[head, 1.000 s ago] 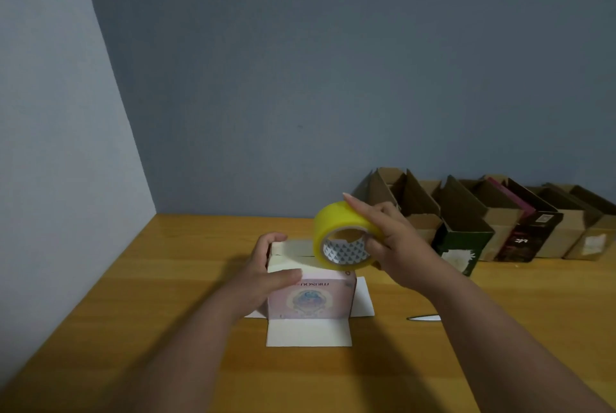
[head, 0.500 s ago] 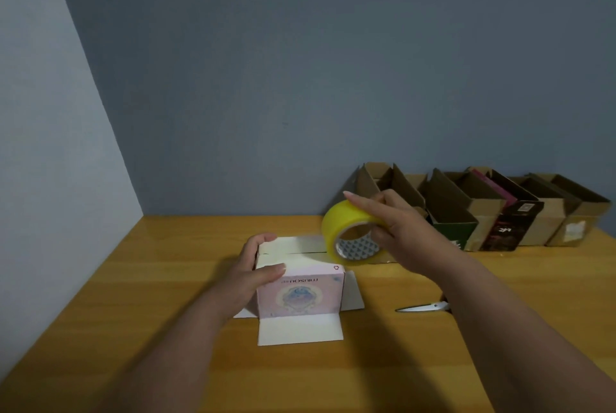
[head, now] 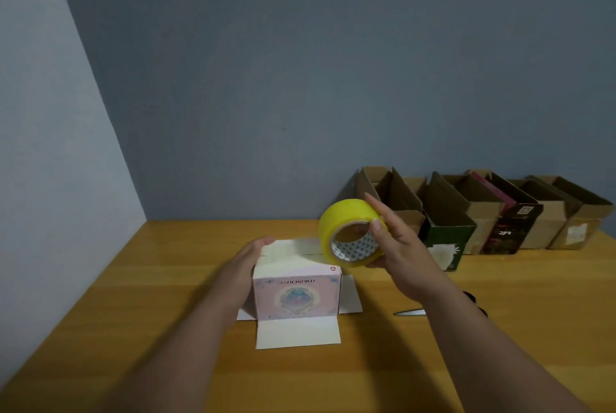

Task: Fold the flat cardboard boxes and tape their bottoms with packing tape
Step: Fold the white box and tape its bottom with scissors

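While the pink box (head: pixel 296 296) stands upside down on the counter (head: pixel 466 362) with its lower flaps splayed flat around it, the item is not yet sealed: folded white flaps form its upturned bottom and no tape strip can be made out across them. Left hand (head: pixel 248 266): laid against the box's left side, fingers curved over the far top edge, steadying it. Right hand (head: pixel 396 246): grips the yellow tape roll (head: pixel 350 236), thumb at the core opening, fingers straight over the outer face; roll held just above and to the right of the box's far right corner, apparently not touching it. Whether a free tape end is already drawn out cannot be told. Risks, as judged: the light box may slide or tip when tape is pulled, since only one hand holds it; the bottom flaps may spring apart before the strip lands, leaving a gap; tape may crease or stick to itself if pulled at an angle from this offset position. Also present: scissors (head: pixel 411 312) on the counter to the right, partly hidden by the right forearm; a row of assembled cardboard boxes (head: pixel 483 212) along the far wall, well apart from the work.
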